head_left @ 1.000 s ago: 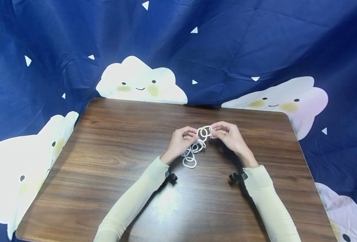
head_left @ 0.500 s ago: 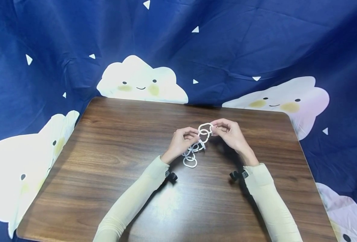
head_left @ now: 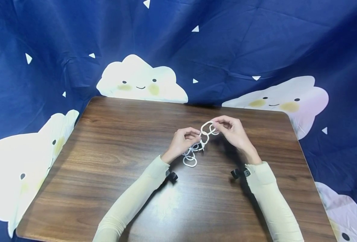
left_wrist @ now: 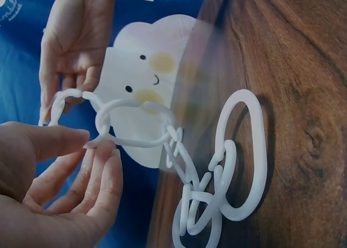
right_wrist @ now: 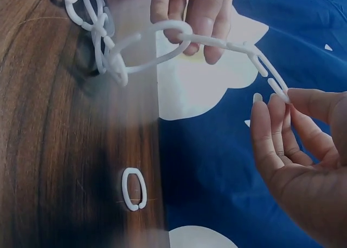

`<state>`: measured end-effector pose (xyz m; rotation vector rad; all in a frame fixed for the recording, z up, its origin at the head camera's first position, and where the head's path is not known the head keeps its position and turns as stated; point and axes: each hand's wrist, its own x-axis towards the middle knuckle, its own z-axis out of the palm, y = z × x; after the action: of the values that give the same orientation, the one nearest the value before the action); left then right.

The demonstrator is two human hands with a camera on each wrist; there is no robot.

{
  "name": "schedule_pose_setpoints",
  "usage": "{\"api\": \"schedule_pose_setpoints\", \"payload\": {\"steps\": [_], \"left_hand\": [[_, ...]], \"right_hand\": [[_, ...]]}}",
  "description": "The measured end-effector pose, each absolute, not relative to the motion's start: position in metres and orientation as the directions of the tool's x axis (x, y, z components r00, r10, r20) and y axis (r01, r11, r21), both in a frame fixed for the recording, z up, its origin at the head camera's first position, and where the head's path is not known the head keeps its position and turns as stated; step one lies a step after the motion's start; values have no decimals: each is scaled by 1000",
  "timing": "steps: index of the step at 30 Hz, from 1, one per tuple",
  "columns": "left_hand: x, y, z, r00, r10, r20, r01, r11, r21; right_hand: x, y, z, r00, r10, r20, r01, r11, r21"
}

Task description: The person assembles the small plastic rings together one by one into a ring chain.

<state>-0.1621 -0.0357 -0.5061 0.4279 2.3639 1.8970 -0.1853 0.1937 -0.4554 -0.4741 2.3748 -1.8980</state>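
A chain of white plastic links (head_left: 190, 166) runs from the table up to both hands. My left hand (head_left: 182, 143) pinches one link between thumb and fingertips; in the left wrist view that link (left_wrist: 133, 143) passes through its neighbour. To the right and a little farther back, my right hand (head_left: 231, 132) pinches the end link (right_wrist: 277, 77), whose side shows a gap in the right wrist view. Between the hands, the links hang raised off the table. The lower part of the chain bunches on the wood beneath my left hand, which partly covers it.
A single loose white link (right_wrist: 145, 191) lies on the table in the right wrist view; I cannot make it out in the head view. Brown wooden table (head_left: 121, 141) spreads around the hands. Blue cloth (head_left: 214, 50) with cloud prints hangs behind it.
My right hand has shifted up and slightly right, drawing the end links away from my left hand so they stand more apart. My left hand has barely moved.
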Motion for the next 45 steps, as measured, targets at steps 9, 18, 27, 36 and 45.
{"api": "schedule_pose_setpoints", "payload": {"steps": [9,18,27,36,45], "left_hand": [[-162,-38,-505,-962,252,109,159,190,969],[-161,-38,-492,-961,229,154,194,161,968],[-162,-32,-481,-957,231,175,211,141,967],[-164,-29,-481,-958,237,163,202,152,968],[-163,-29,-483,-959,235,157,201,177,963]], "right_hand": [[-184,191,-453,-946,-288,148,-223,246,-943],[-186,192,-457,-940,-302,159,-242,264,-933],[-185,189,-460,-927,-344,150,-253,277,-927],[-185,188,-462,-929,-343,141,-247,287,-925],[-185,189,-463,-920,-362,151,-263,284,-922]]}}
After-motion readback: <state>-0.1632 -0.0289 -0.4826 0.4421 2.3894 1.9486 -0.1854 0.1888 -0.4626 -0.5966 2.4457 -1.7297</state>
